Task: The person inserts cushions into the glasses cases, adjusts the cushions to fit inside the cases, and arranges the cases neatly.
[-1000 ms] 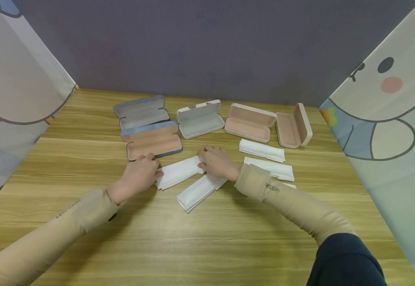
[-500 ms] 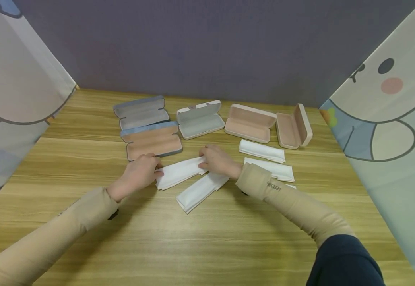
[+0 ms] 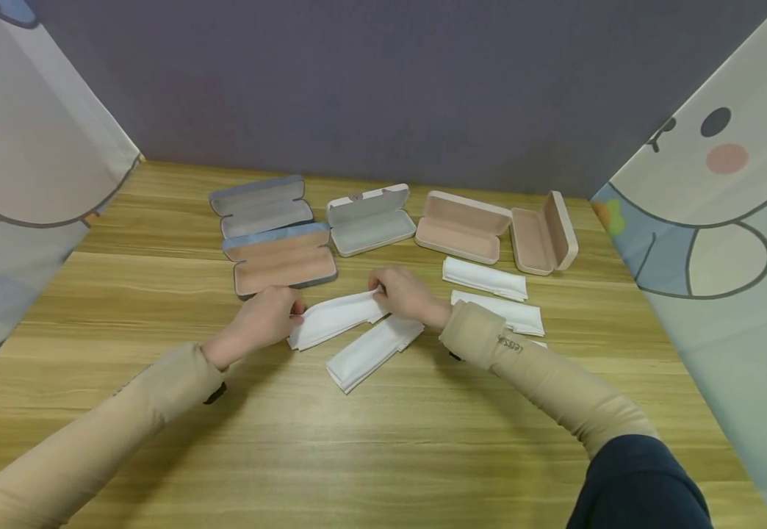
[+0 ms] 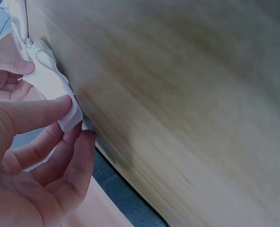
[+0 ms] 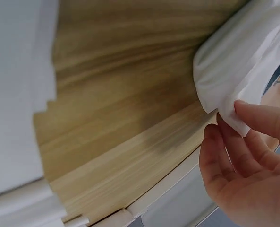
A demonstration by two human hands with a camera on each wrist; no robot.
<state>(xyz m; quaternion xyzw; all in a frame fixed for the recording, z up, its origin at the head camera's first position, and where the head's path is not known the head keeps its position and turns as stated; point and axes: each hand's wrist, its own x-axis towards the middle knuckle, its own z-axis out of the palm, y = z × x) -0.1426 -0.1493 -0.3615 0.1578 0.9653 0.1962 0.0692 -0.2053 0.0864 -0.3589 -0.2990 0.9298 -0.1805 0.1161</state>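
Note:
A folded white cloth [image 3: 337, 317] spans the space between both hands in the head view. My left hand [image 3: 262, 323] pinches its left end; the left wrist view has the thumb over the cloth [image 4: 52, 82] and fingertips beneath. At the other end, my right hand [image 3: 410, 295] pinches a corner of the cloth [image 5: 246, 71] between thumb and fingers, seen in the right wrist view. The far edge looks slightly raised. Just in front lies a second folded white cloth [image 3: 373, 354], close to the right hand. An open glasses case with peach lining [image 3: 284, 268] sits just beyond the left hand.
More open glasses cases stand along the back: a grey one [image 3: 264, 208], a white one with grey lining [image 3: 370, 229], and two pink-lined ones, one facing front [image 3: 459, 234], one turned sideways [image 3: 534, 241]. Folded cloths [image 3: 484, 278] lie at right, one partly behind the sleeve.
The right hand has shifted slightly right and curled its fingers at the cloth's end. The cloth's far edge has lifted a little between the hands. The cases and other cloths have stayed put.

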